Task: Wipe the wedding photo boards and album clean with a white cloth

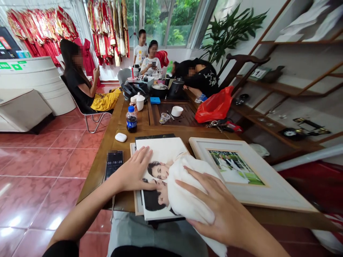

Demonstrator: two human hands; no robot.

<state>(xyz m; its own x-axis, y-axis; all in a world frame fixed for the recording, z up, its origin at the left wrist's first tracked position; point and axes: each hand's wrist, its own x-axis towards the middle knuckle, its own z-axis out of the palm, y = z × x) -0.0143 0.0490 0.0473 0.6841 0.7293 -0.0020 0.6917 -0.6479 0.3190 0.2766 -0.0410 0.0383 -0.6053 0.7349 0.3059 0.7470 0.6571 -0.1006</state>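
Observation:
A wedding photo panel [157,151] with a couple's portrait lies on top of a stack at the table's near edge. My left hand [138,171] rests on its upper left part, fingers stretched out and laid flat. Over the panel's right side, my right hand [214,203] grips a bunched white cloth [191,178], its fingers spread across the folds; the cloth hides part of the picture and its end hangs toward my lap. Beneath the panel, the edges of a light wooden frame [138,203] and a dark board [158,136] show.
A framed wedding photo [284,191] lies at right. At left are a phone [114,162] showing a timer, a white earbud case [120,137] and a cola bottle [131,119]. Farther back are a red plastic bag [215,105], a white bowl [177,111] and several seated people.

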